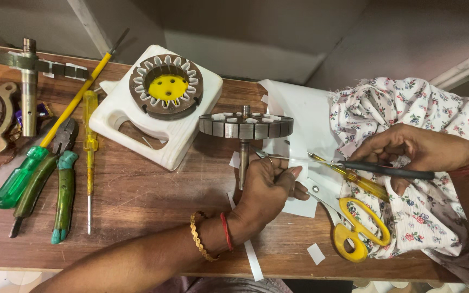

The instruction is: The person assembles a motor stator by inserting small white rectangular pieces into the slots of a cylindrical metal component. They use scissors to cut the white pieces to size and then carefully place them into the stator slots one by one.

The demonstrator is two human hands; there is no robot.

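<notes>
At frame centre the slotted steel rotor [246,126] stands on its shaft, axis vertical, just above the left hand [264,190], the nearer one, which pinches a white paper strip [298,168]; the right hand [416,149], at right, grips a dark thin tool [386,171] lying horizontally, tip toward the strip.

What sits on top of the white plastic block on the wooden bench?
A round slotted metal stator ring rests on the white plastic block, with a yellow disc showing through its centre. The block's surface beneath it is covered.
</notes>
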